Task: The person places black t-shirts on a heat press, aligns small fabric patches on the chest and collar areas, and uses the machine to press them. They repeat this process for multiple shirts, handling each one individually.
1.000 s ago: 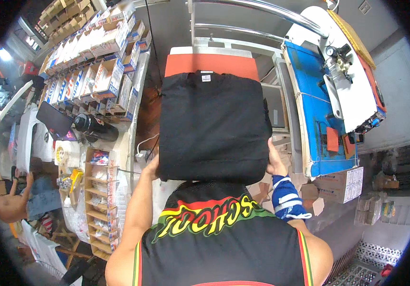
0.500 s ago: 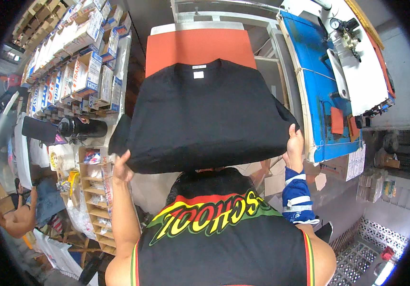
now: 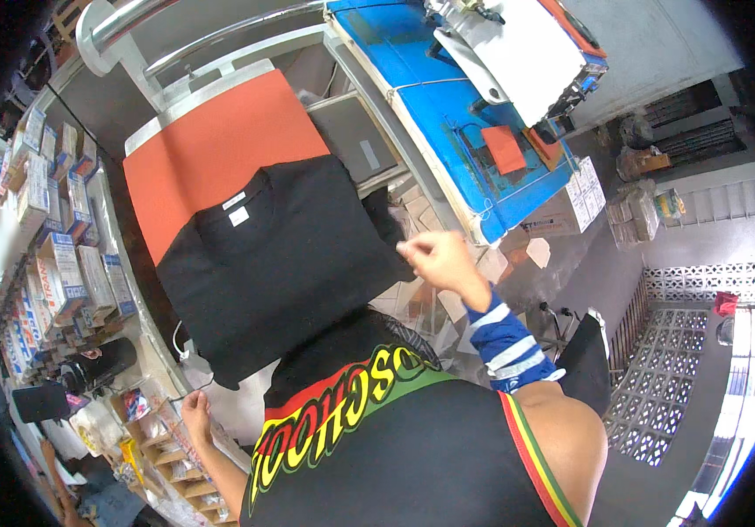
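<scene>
Black shirt [image 3: 276,259], centre-left; even smoothing seems best. Left hand [image 3: 196,415] off it, right hand [image 3: 444,262] by its edge; either grip: can't tell.

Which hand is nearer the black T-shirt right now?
The right hand, the one with the white-striped blue sleeve on its forearm: its fingertips are at the edge of the black T-shirt. The bare-armed left hand is clearly apart from it.
</scene>
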`<action>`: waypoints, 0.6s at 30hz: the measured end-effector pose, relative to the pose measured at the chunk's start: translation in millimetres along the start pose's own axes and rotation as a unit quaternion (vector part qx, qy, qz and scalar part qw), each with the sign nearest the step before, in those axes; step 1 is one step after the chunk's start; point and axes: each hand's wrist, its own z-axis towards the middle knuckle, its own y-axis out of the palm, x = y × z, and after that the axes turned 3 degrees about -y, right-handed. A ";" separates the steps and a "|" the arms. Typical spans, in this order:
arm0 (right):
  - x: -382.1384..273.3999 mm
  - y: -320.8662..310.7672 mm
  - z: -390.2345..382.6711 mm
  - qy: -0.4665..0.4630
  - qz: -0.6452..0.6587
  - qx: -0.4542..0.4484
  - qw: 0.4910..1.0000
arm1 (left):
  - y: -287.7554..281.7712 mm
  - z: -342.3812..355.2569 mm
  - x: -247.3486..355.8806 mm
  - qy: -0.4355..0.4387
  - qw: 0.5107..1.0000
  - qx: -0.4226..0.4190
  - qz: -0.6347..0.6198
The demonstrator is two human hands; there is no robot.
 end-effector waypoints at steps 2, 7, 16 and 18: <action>-13.6 -38.7 16.2 -0.114 -0.047 0.162 0.979 | -7.4 18.2 -1.8 -0.021 0.999 0.029 0.029; 23.7 -138.1 82.2 -0.083 -0.391 0.281 0.872 | 17.6 42.9 32.2 0.118 0.991 0.001 0.057; -3.6 -118.3 71.5 -0.205 -0.262 0.338 0.880 | 53.9 -37.0 173.9 0.275 0.945 0.168 0.055; -27.6 -64.4 68.8 -0.169 -0.063 0.202 0.963 | 79.7 -63.7 224.9 0.367 0.914 0.164 0.053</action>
